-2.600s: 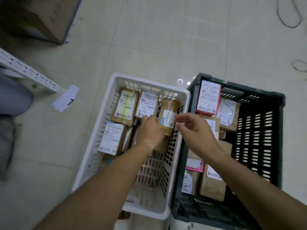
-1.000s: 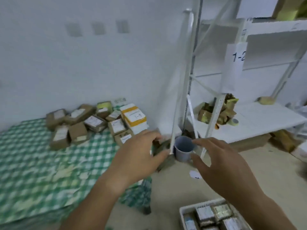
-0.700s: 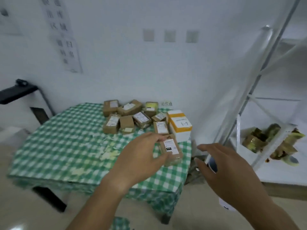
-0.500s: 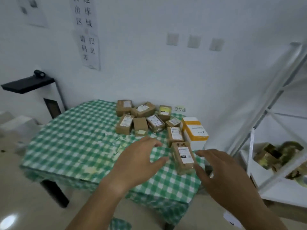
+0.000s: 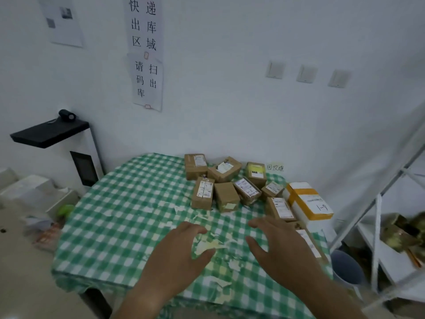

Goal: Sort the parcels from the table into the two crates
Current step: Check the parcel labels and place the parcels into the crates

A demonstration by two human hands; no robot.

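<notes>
Parcels point(image 5: 232, 187) back in view on table point(image 5: 128, 203), crates gone; your left hand point(image 5: 181, 252) and right hand point(image 5: 282, 249) are empty, fingers spread—grab next.

Brown labelled parcels point(image 5: 234, 183) clustered at far right of checked table point(image 5: 128, 210).

Parcels point(image 5: 239, 187) cluster at the table's point(image 5: 128, 203) far right corner, against the wall. A shelf rack point(image 5: 391, 226) stands right of the table, a bucket point(image 5: 347, 268) between them.
</notes>
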